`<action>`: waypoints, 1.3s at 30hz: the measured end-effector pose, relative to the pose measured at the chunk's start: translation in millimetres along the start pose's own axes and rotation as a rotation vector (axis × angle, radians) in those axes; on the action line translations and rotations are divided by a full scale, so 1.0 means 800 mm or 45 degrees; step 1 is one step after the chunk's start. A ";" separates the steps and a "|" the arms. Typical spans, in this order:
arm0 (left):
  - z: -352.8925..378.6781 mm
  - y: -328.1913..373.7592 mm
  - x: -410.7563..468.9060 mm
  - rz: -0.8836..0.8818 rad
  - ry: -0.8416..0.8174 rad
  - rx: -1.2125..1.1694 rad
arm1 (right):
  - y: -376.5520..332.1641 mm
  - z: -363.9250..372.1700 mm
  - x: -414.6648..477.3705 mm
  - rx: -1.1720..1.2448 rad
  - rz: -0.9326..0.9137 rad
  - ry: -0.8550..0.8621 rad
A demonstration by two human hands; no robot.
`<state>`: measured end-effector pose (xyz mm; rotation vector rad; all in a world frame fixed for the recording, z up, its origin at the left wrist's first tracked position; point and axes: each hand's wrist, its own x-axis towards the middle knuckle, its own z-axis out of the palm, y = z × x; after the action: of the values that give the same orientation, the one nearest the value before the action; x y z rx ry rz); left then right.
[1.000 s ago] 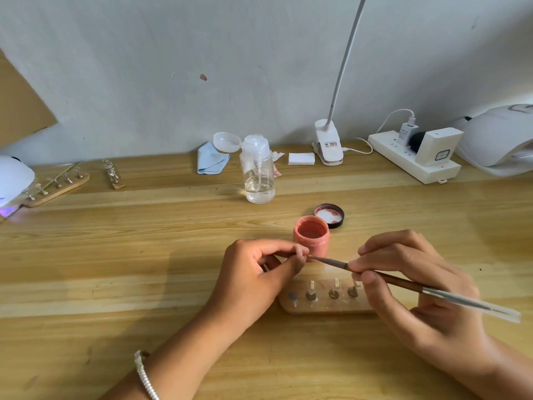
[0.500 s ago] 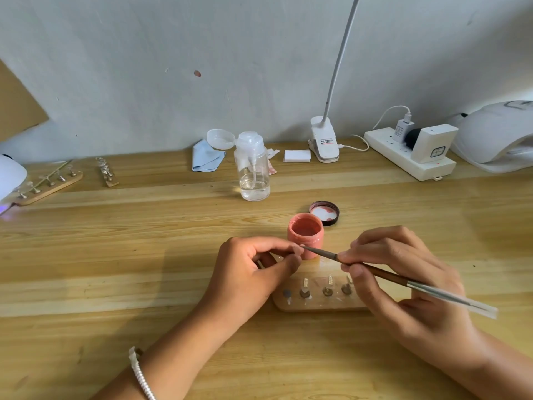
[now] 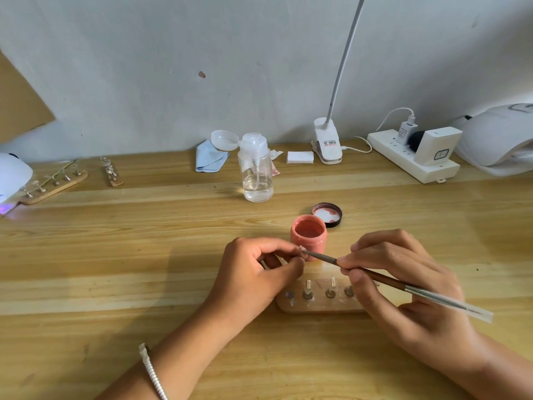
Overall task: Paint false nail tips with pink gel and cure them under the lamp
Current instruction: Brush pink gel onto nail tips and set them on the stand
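Note:
My left hand (image 3: 253, 272) pinches a small nail tip (image 3: 302, 251) between thumb and forefinger, just in front of the open pink gel jar (image 3: 308, 233). My right hand (image 3: 403, 281) grips a thin brush (image 3: 375, 275) like a pen, and its bristle end touches the nail tip. Below both hands lies a wooden nail stand (image 3: 320, 298) with several metal pegs, its right end hidden by my right hand. The jar's dark lid (image 3: 327, 214) lies upturned behind the jar.
A curing lamp (image 3: 11, 177) glows at the left edge, with two more nail stands (image 3: 54, 183) beside it. A clear pump bottle (image 3: 256, 171), blue cloth (image 3: 209, 160), clip lamp (image 3: 328, 145), power strip (image 3: 412, 157) and a second white lamp (image 3: 499, 140) line the back.
Both hands hold their grips; the brush tip stays at the nail tip. The view has shifted slightly, and the hands sit a little lower and to the left against the jar.

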<state>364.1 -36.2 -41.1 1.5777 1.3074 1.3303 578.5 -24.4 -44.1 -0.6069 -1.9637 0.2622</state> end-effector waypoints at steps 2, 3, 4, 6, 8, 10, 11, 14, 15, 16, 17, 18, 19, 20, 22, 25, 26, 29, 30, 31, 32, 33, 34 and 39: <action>0.001 -0.001 0.000 -0.022 0.011 -0.016 | 0.000 -0.001 -0.002 0.024 0.012 0.014; 0.001 -0.002 0.000 -0.021 0.010 -0.024 | 0.000 -0.001 -0.003 0.028 0.020 0.025; 0.001 -0.002 0.001 -0.015 0.009 -0.026 | 0.000 -0.001 -0.003 0.027 0.027 0.032; 0.000 -0.001 0.001 0.009 0.001 -0.013 | 0.001 0.000 -0.002 0.014 0.035 0.030; 0.000 0.000 0.001 0.035 0.001 0.011 | 0.001 0.002 0.000 0.001 0.030 0.007; 0.000 -0.001 0.002 0.023 0.027 0.022 | 0.000 0.002 0.001 0.007 0.017 -0.011; 0.000 -0.002 0.002 0.008 0.033 0.016 | 0.000 0.002 0.000 0.016 0.016 -0.011; -0.001 -0.002 0.002 -0.009 0.020 0.007 | 0.001 -0.002 -0.002 0.028 0.026 0.021; -0.001 -0.001 0.001 -0.002 0.016 0.010 | 0.001 -0.002 -0.002 0.024 0.025 0.027; -0.002 0.000 0.000 0.012 0.010 0.015 | 0.000 -0.002 -0.002 0.022 0.023 0.029; -0.002 0.000 0.000 0.025 0.007 0.025 | 0.000 -0.001 -0.002 0.020 0.019 0.027; -0.003 0.000 -0.001 0.034 0.006 0.037 | 0.000 0.000 -0.001 0.016 0.015 0.020; -0.003 0.000 -0.002 0.037 0.011 0.049 | 0.000 0.002 -0.001 0.008 0.010 0.007; -0.003 -0.001 -0.002 0.033 0.021 0.055 | -0.001 0.003 -0.001 -0.001 0.003 -0.008; -0.004 -0.002 -0.003 0.008 0.043 0.053 | -0.001 0.004 -0.001 0.001 -0.007 -0.019; -0.004 -0.003 -0.002 -0.002 0.042 0.030 | -0.002 0.000 -0.002 0.025 0.002 0.021; -0.004 -0.003 -0.002 -0.002 0.037 0.023 | -0.002 0.000 -0.003 0.026 0.009 0.039; -0.004 -0.003 -0.002 0.013 -0.002 0.012 | -0.002 0.001 -0.003 0.003 0.028 0.062; -0.005 -0.004 -0.002 0.018 -0.017 0.013 | -0.002 0.003 -0.002 -0.009 0.028 0.053; -0.005 -0.004 -0.002 0.019 -0.021 0.017 | -0.002 0.003 -0.001 -0.016 0.025 0.038; -0.006 -0.005 -0.001 0.017 -0.014 0.021 | -0.002 0.004 -0.001 -0.014 0.023 0.023; -0.006 -0.005 -0.001 0.011 -0.005 0.016 | -0.002 0.004 -0.002 0.000 0.025 0.013; -0.006 -0.005 -0.001 0.006 0.001 0.006 | -0.002 0.004 -0.002 0.020 0.032 0.012; -0.006 -0.003 -0.002 0.029 -0.037 0.011 | -0.003 0.000 -0.003 0.026 0.035 0.041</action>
<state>359.0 -37.4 -42.2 1.6169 1.2829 1.3123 578.7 -27.8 -44.5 -0.6210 -1.9206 0.2876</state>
